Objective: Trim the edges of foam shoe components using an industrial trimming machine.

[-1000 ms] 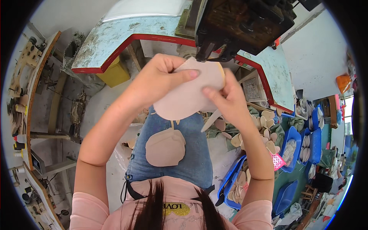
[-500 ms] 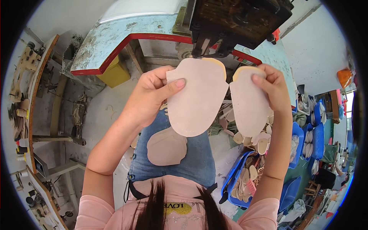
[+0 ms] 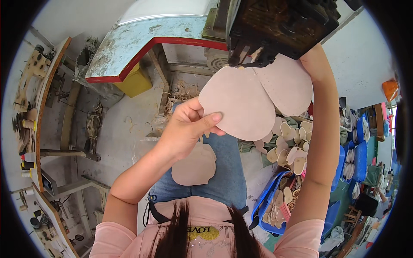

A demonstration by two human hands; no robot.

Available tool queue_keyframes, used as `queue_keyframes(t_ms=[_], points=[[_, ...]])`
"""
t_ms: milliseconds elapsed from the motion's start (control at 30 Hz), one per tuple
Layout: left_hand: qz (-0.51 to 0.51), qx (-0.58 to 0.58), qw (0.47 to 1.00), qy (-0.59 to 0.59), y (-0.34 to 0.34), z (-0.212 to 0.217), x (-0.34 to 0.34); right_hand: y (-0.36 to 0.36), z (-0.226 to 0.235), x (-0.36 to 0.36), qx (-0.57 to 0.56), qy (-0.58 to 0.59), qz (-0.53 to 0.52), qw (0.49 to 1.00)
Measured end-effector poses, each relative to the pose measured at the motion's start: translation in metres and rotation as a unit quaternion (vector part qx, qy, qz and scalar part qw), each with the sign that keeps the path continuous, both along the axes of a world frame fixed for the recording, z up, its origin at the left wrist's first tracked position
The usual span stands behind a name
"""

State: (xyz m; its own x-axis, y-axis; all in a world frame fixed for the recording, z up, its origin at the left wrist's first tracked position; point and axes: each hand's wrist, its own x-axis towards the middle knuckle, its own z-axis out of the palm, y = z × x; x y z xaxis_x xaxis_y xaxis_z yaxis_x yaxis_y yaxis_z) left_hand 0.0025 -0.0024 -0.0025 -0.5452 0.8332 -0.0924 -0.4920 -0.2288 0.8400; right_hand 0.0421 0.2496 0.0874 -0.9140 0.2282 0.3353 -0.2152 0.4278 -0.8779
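My left hand (image 3: 195, 122) grips the lower left edge of a pale beige insole-shaped piece (image 3: 241, 103), thumb on top. The far end of this piece lies under the head of a black sewing machine (image 3: 275, 30). A second beige insole piece (image 3: 288, 86) fans out to its right, overlapping or touching it near the machine. Beside that piece's far right edge is my right hand (image 3: 310, 60); its fingers are hidden behind the machine head. On my lap rests a small stack of similar beige pieces (image 3: 194, 165).
A light blue table with a red edge (image 3: 142, 49) curves behind the machine. At the lower right, a blue basket (image 3: 257, 210) holds cut pieces, with a pile of insoles (image 3: 297, 146) beyond it. A yellow bin (image 3: 134, 81) stands under the table. Wooden shelving (image 3: 53, 86) lines the left.
Both insole pieces have moved up and right, turning so their far ends go under the machine head. My right hand has risen behind the machine; my left hand keeps its hold.
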Motion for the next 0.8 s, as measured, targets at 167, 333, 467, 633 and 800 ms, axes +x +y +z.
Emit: queue_keyframes(t_ms=[167,333,467,633,800], points=[[0.045,-0.021,0.998,0.043,-0.012,-0.001,-0.027,-0.004,-0.007,-0.001,0.017,0.001,-0.016,1.000],[0.333,-0.033,0.904,0.265,-0.004,0.009,-0.049,-0.036,-0.012,0.011,0.001,-0.001,-0.063,0.998],[-0.002,-0.126,0.926,0.355,-0.024,-0.054,-0.044,-0.034,-0.010,0.029,-0.045,-0.122,-0.062,0.990],[-0.161,-0.246,0.757,0.584,-0.040,-0.122,-0.005,-0.061,-0.038,0.035,-0.037,-0.018,-0.093,0.995],[0.005,-0.126,0.961,0.245,0.001,-0.038,-0.032,-0.077,-0.067,0.045,0.001,0.018,-0.161,0.987]])
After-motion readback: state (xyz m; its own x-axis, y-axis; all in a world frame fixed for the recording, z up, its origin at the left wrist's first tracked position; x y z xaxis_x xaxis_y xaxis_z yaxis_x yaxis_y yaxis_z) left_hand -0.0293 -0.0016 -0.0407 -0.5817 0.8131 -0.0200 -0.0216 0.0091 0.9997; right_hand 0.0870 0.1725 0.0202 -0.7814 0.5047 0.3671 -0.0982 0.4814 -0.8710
